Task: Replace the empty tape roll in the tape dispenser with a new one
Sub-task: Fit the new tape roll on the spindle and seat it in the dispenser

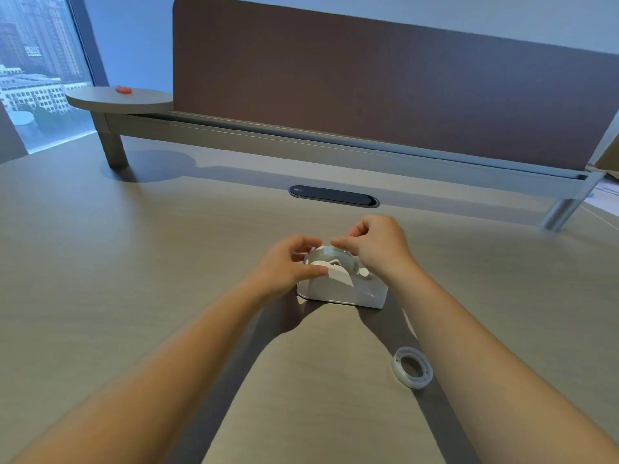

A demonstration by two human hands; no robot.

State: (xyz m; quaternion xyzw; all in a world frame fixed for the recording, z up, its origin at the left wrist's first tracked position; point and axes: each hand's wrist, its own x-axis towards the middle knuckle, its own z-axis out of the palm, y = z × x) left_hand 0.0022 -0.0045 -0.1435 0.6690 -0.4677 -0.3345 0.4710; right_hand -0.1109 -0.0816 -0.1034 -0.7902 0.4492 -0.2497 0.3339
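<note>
Right, head view, and the wooden desk [134,296] has plenty of bare room: wide open surface out at nine o'clock and down at six o'clock between the forearms. Up at twelve o'clock the room closes off, with a dark cable slot [334,196] set in the top and, beyond it, a grey rail carrying the brown divider panel [385,95]. At ten o'clock a round side shelf [100,100] stands on a leg, something small and red [124,90] lying on it. The desk's right edge is out at three o'clock, well clear of the action.

Dead centre sits the white tape dispenser [338,291], flat on the desk, with a clear tape roll [330,256] seated in its top cradle. Over at five o'clock, well apart from it, the empty tape core [412,367] lies flat, just beside the right forearm.

Both arms reach in from the near edge, bare to the elbow. The left hand [288,266] comes at the dispenser from nine o'clock, fingers curled, thumb pressed along its side and fingertips round the far flank, so it grips the body. The right hand [375,246] arches over from two o'clock, wrist high, thumb and forefinger pinched together right at the top of the roll; whether tape lies between them is too fine to tell.
</note>
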